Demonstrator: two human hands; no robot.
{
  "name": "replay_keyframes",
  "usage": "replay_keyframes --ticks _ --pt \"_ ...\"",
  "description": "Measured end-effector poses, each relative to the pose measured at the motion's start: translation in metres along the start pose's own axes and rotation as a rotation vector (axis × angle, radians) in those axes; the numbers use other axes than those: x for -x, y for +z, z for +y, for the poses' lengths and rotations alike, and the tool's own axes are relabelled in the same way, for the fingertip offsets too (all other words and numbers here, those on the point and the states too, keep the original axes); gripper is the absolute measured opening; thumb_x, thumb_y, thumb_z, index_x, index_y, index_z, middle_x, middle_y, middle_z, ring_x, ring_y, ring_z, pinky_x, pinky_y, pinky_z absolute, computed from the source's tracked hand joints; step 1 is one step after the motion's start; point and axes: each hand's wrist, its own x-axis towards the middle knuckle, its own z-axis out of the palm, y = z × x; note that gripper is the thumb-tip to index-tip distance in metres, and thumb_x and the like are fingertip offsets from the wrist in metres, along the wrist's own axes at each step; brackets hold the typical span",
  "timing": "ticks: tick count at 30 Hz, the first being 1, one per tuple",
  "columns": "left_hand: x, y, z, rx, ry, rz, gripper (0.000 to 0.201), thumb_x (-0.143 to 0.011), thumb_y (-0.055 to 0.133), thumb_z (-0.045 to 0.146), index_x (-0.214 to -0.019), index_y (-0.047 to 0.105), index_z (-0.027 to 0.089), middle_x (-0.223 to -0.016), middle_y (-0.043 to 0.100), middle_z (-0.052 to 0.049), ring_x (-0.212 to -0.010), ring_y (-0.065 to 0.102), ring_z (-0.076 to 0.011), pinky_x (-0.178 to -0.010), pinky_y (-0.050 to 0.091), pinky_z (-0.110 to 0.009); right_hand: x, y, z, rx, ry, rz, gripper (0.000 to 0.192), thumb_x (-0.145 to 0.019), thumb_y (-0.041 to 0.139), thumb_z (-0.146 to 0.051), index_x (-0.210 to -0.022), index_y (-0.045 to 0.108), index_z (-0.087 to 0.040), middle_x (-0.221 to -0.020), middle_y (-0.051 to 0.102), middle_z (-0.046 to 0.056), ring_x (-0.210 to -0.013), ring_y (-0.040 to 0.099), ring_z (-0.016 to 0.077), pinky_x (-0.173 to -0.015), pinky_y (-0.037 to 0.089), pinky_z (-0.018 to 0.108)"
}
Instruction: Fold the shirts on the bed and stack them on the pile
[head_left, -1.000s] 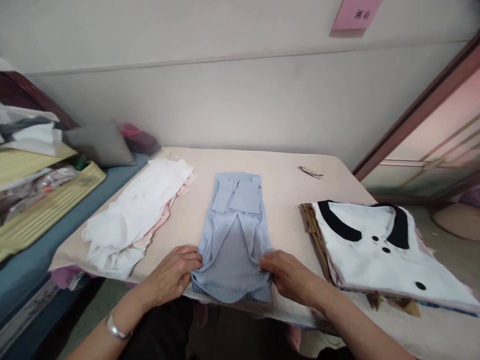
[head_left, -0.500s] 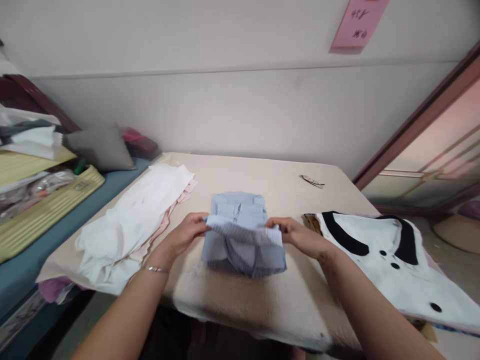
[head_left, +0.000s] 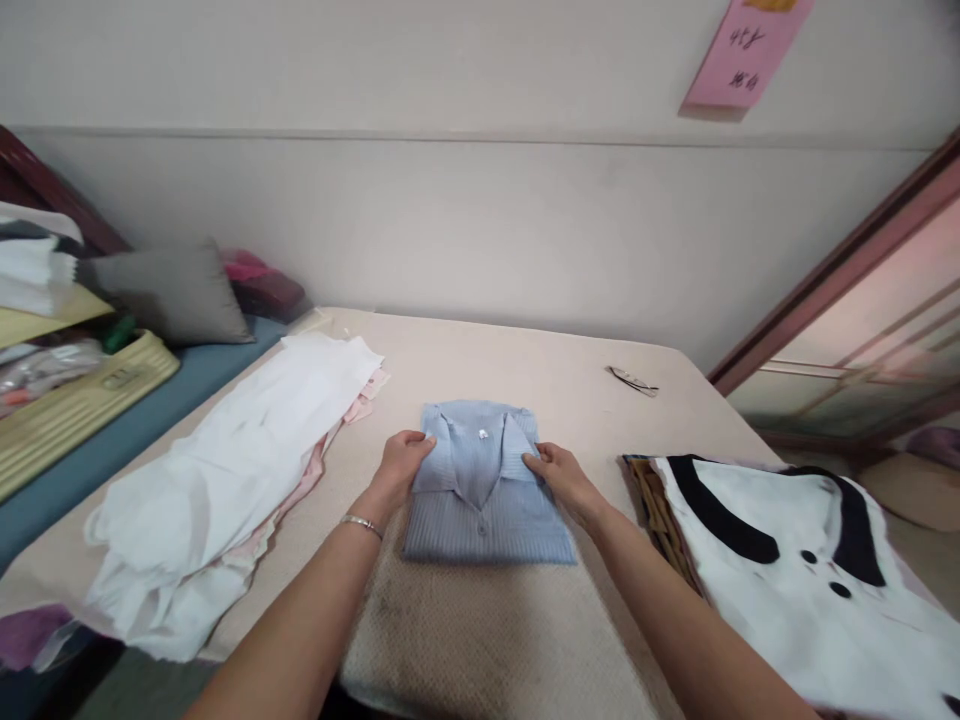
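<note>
A light blue ribbed shirt lies folded into a neat block in the middle of the cloth-covered table. Its collar is spread at the far end, with a small white label inside the neck and a button below the V. My left hand pinches the left side of the collar between thumb and fingers. On the opposite side, my right hand grips the right collar edge the same way. A silver bracelet circles my left wrist.
White garments are heaped at the left over pink ones. At right lies a stack topped by a white shirt with black collar. Eyeglasses rest toward the back. A yellow basket and grey cushion sit beyond the left edge.
The blue shirt's raised flap has come down, and its collar and front now face up. Both hands have moved to the collar sides. The view has shifted slightly.
</note>
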Motion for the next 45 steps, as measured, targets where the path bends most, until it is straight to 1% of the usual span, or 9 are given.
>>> replay_keyframes --ticks 7,11,17,21,26,30,35,40,45 --pt "-0.012 0.011 0.011 -0.262 0.150 0.032 0.084 -0.064 0.080 0.023 -0.143 0.052 0.019 -0.076 0.059 0.002 -0.070 0.056 -0.0168 -0.074 0.044 -0.031 -0.017 0.006 0.006 0.133 -0.058 0.070 0.036 -0.073 0.064 -0.038 -0.101 0.065 -0.015 -0.090 0.072 0.008 -0.082 0.066 0.0207 -0.069 0.049 0.029" --pt "-0.022 0.015 0.017 -0.084 0.054 -0.069 0.090 -0.070 0.078 0.027 -0.151 0.041 0.019 -0.086 0.062 -0.001 -0.071 0.058 -0.0154 -0.074 0.047 -0.030 -0.027 0.007 0.002 -0.054 -0.023 0.065 0.046 -0.071 0.068 -0.038 -0.111 0.058 -0.017 -0.083 0.068 0.004 -0.071 0.063 0.0186 -0.063 0.048 0.029" --pt "-0.044 0.020 0.022 -0.120 0.073 -0.216 0.063 -0.070 0.079 0.034 -0.128 0.061 0.018 -0.103 0.070 -0.008 -0.090 0.064 -0.0203 -0.082 0.049 -0.031 -0.044 -0.006 -0.007 0.066 -0.035 0.026 0.039 -0.072 0.069 -0.033 -0.106 0.059 -0.016 -0.072 0.060 -0.002 -0.064 0.057 0.0161 -0.060 0.043 0.028" --pt "-0.057 0.022 0.023 -0.177 0.084 -0.252 0.044 -0.069 0.078 0.037 -0.108 0.071 0.017 -0.103 0.071 -0.008 -0.093 0.063 -0.0228 -0.083 0.048 -0.031 -0.060 -0.015 -0.015 0.462 -0.208 0.127 0.034 -0.086 0.060 -0.032 -0.117 0.060 -0.018 -0.097 0.070 0.005 -0.082 0.063 0.0176 -0.076 0.046 0.031" --pt "-0.065 0.025 0.029 -0.321 0.199 -0.314 0.032 -0.077 0.070 0.040 -0.100 0.075 0.018 -0.100 0.073 -0.006 -0.093 0.062 -0.0236 -0.084 0.046 -0.031 -0.094 -0.003 -0.014 0.486 -0.441 0.051 0.040 -0.087 0.056 -0.019 -0.127 0.060 -0.020 -0.121 0.068 0.008 -0.112 0.060 0.0191 -0.100 0.042 0.036" --pt "-0.065 0.030 0.034 -0.337 0.246 -0.314 0.029 -0.078 0.067 0.041 -0.094 0.075 0.019 -0.093 0.072 -0.004 -0.089 0.061 -0.0216 -0.079 0.044 -0.028 -0.107 0.004 -0.012 0.422 -0.469 0.063 0.028 -0.085 0.057 -0.022 -0.111 0.068 -0.021 -0.105 0.070 0.006 -0.101 0.061 0.0190 -0.094 0.044 0.034" --pt "-0.067 0.036 0.028 -0.184 0.047 -0.125 0.023 -0.079 0.063 0.041 -0.073 0.062 0.019 -0.061 0.050 0.005 -0.061 0.045 -0.0134 -0.056 0.031 -0.024 -0.108 0.003 -0.015 0.382 -0.448 0.116 0.018 -0.088 0.053 -0.032 -0.095 0.065 -0.021 -0.080 0.065 0.001 -0.078 0.059 0.0172 -0.074 0.043 0.029" --pt "-0.069 0.038 0.021 -0.199 -0.001 -0.017 0.022 -0.075 0.069 0.038 -0.081 0.064 0.018 -0.071 0.057 0.001 -0.067 0.050 -0.0142 -0.060 0.035 -0.025 -0.104 0.003 -0.019 0.624 -0.304 0.215 0.021 -0.090 0.057 -0.036 -0.101 0.063 -0.020 -0.084 0.069 0.004 -0.077 0.060 0.0188 -0.071 0.038 0.029" --pt "-0.058 0.031 0.021 -0.101 -0.046 -0.042 0.054 -0.066 0.080 0.038 -0.111 0.060 0.017 -0.093 0.064 -0.005 -0.077 0.061 -0.0178 -0.067 0.046 -0.029 -0.071 -0.016 -0.031 0.781 -0.181 0.353 0.028 -0.097 0.047 -0.044 -0.100 0.061 -0.020 -0.085 0.070 0.009 -0.078 0.063 0.0221 -0.066 0.033 0.031"
